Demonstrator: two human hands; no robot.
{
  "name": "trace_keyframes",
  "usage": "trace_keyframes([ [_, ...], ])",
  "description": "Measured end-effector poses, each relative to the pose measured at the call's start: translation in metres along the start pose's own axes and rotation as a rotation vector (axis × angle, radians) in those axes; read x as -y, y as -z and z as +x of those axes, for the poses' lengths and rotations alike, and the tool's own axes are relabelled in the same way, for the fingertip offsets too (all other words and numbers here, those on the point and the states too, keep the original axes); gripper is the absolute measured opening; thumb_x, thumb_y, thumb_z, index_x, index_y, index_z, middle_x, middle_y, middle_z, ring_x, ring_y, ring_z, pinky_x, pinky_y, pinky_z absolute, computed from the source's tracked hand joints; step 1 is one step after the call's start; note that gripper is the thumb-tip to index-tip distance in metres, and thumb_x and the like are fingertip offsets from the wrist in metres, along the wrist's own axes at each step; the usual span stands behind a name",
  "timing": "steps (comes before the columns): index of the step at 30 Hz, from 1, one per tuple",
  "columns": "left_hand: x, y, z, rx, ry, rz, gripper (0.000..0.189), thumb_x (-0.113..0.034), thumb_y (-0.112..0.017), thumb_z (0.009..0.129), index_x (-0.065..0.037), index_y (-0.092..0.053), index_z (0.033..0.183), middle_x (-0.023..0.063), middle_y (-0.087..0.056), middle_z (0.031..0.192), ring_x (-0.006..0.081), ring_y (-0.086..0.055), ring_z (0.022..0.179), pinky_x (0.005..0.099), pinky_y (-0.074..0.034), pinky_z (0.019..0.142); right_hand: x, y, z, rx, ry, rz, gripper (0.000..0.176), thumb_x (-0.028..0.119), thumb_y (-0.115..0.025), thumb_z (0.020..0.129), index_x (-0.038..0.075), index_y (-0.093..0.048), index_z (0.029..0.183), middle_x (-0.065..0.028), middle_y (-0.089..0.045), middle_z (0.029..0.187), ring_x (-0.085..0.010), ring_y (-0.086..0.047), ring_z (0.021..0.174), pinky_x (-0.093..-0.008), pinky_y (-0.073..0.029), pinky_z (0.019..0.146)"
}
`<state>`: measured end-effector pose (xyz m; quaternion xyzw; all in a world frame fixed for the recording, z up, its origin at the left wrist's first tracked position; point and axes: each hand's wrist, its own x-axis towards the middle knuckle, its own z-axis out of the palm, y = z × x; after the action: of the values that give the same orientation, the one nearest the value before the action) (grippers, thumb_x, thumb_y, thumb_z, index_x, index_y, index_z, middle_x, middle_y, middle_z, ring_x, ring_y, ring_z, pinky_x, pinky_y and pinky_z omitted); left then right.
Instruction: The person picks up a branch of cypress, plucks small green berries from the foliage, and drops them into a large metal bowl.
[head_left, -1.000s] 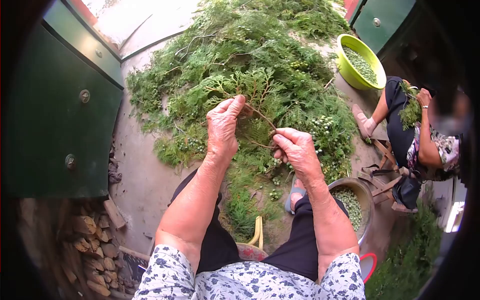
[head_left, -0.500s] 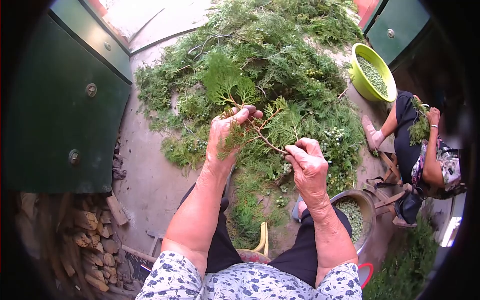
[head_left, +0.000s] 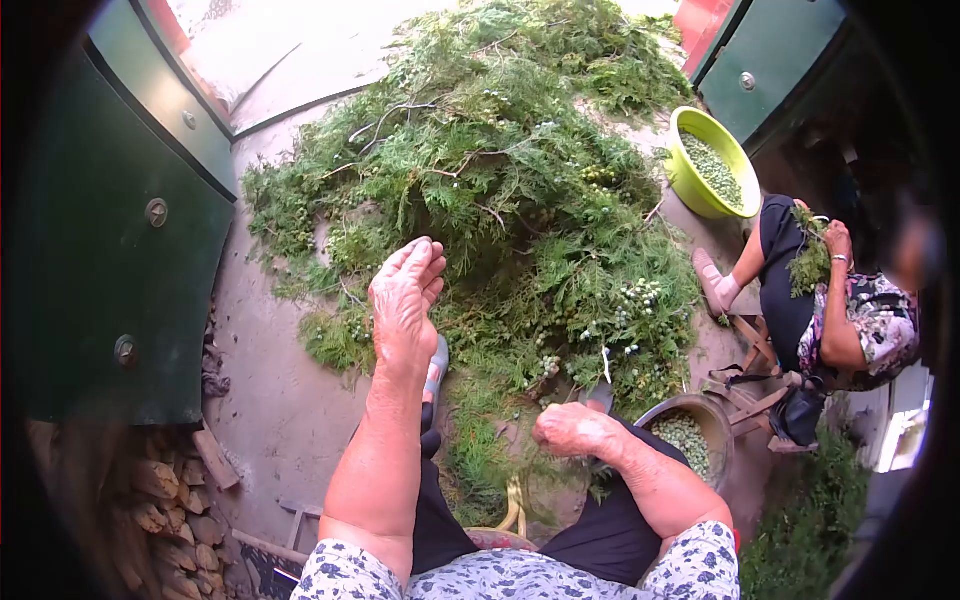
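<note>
My left hand (head_left: 404, 298) is raised in front of the large pile of green cypress branches (head_left: 500, 200). Its thumb and fingers are closed together; whatever they may hold is hidden. Down by my right knee, my right hand (head_left: 578, 430) is closed with its back toward me. Some blurred leaves of a cypress sprig (head_left: 600, 484) show beneath it, and its stem is hidden in the fist. Pale round cones (head_left: 638, 295) stud the near right part of the pile.
A metal basin (head_left: 722, 422) with green cones stands beside my right leg, and a yellow-green basin (head_left: 712, 207) of cones farther off. At right a seated person (head_left: 785, 270) holds a sprig. Split firewood (head_left: 165, 515) is stacked at lower left, below a green metal door (head_left: 130, 270).
My right hand has moved down to my right knee, taking the cypress sprig away from my left hand. The left hand stays raised, and the view has shifted slightly.
</note>
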<state>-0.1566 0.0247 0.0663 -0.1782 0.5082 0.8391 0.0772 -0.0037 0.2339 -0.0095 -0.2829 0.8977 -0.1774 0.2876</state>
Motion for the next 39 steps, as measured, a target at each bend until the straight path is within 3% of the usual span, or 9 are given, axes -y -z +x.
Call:
trace_keyframes([
  [2, -0.002, 0.002, 0.001, -0.021, -0.017, -0.04, 0.03, -0.022, -0.061, 0.086, -0.006, -0.055, 0.111, 0.0047, -0.064, 0.099, 0.0163, -0.059, 0.092, 0.0328, -0.042, 0.082, -0.029, -0.01, 0.005, -0.043, 0.014, 0.214, 0.008, 0.004, -0.052, 0.073, 0.008, -0.059, 0.072, -0.0025, -0.056, 0.068, -0.0121, -0.055, 0.059, -0.0206, -0.046, 0.048],
  [4, -0.004, 0.005, 0.005, -0.066, -0.064, -0.075, 0.03, -0.019, -0.061, 0.087, -0.005, -0.055, 0.112, 0.0059, -0.063, 0.1, 0.0157, -0.059, 0.091, 0.0318, -0.044, 0.079, -0.008, 0.086, -0.004, -0.803, -0.181, 0.525, 0.012, -0.001, -0.053, 0.076, 0.005, -0.06, 0.084, -0.003, -0.061, 0.075, -0.0112, -0.058, 0.067, -0.0249, -0.05, 0.053],
  [5, -0.005, 0.005, 0.005, -0.063, -0.065, -0.078, 0.03, -0.019, -0.061, 0.087, -0.005, -0.055, 0.112, 0.0059, -0.063, 0.1, 0.0157, -0.059, 0.091, 0.0318, -0.044, 0.079, -0.015, 0.105, -0.005, -1.226, -0.19, 1.234, 0.018, 0.0, -0.051, 0.086, -0.004, -0.054, 0.103, -0.0077, -0.06, 0.088, -0.0141, -0.06, 0.078, -0.0257, -0.051, 0.061],
  [7, -0.008, 0.005, 0.004, -0.1, -0.079, -0.094, 0.03, -0.018, -0.06, 0.087, -0.004, -0.054, 0.112, 0.0062, -0.063, 0.101, 0.0161, -0.059, 0.091, 0.0318, -0.045, 0.079, -0.031, 0.126, -0.007, -1.695, -0.043, 1.25, 0.03, 0.0, -0.05, 0.089, -0.007, -0.044, 0.118, -0.0119, -0.058, 0.101, -0.0207, -0.062, 0.091, -0.0303, -0.053, 0.084],
  [15, -0.007, 0.008, 0.01, -0.023, -0.067, -0.084, 0.029, -0.02, -0.057, 0.088, -0.003, -0.053, 0.112, 0.0082, -0.061, 0.104, 0.0185, -0.057, 0.097, 0.0338, -0.043, 0.085, -0.018, 0.06, 0.018, -1.176, -0.346, 1.328, 0.021, 0.002, -0.053, 0.087, -0.007, -0.056, 0.106, -0.0137, -0.062, 0.093, -0.0201, -0.064, 0.082, -0.0292, -0.054, 0.071],
  [17, -0.011, 0.004, 0.008, -0.057, -0.074, -0.096, 0.021, -0.017, -0.056, 0.089, -0.004, -0.056, 0.105, 0.0064, -0.063, 0.096, 0.015, -0.06, 0.084, 0.0287, -0.046, 0.075, -0.046, 0.048, 0.016, -1.261, -0.391, 1.341, 0.022, 0.004, -0.052, 0.088, -0.006, -0.056, 0.107, -0.0128, -0.062, 0.091, -0.0195, -0.064, 0.08, -0.0286, -0.053, 0.067],
  [25, -0.012, 0.002, 0.013, -0.044, -0.001, -0.146, 0.023, -0.016, -0.058, 0.087, -0.001, -0.055, 0.104, 0.0092, -0.063, 0.097, 0.0174, -0.06, 0.087, 0.03, -0.047, 0.079, -0.137, 0.03, -0.02, -1.492, -0.832, 1.323, 0.021, 0.003, -0.054, 0.085, -0.004, -0.059, 0.104, -0.0105, -0.061, 0.084, -0.0157, -0.06, 0.062, -0.0261, -0.05, 0.05],
  [29, -0.01, 0.004, 0.014, -0.011, -0.012, -0.153, 0.024, -0.017, -0.058, 0.088, -0.001, -0.055, 0.105, 0.0092, -0.063, 0.098, 0.0172, -0.06, 0.087, 0.03, -0.047, 0.08, -0.157, -0.009, -0.01, -1.192, -1.143, 1.307, 0.024, 0.005, -0.049, 0.088, -0.003, -0.055, 0.11, -0.0154, -0.062, 0.09, -0.0221, -0.063, 0.069, -0.0325, -0.055, 0.055],
  [39, -0.001, -0.013, 0.011, 0.044, 0.075, -0.128, 0.033, -0.016, -0.056, 0.089, 0.001, -0.05, 0.117, 0.0113, -0.059, 0.109, 0.0194, -0.057, 0.096, 0.0324, -0.048, 0.084, -0.185, 0.014, 0.067, -1.11, -0.714, 1.322, 0.037, 0.002, -0.046, 0.089, -0.001, -0.047, 0.125, -0.0184, -0.048, 0.125, -0.0189, -0.062, 0.083, -0.0282, -0.055, 0.06],
])
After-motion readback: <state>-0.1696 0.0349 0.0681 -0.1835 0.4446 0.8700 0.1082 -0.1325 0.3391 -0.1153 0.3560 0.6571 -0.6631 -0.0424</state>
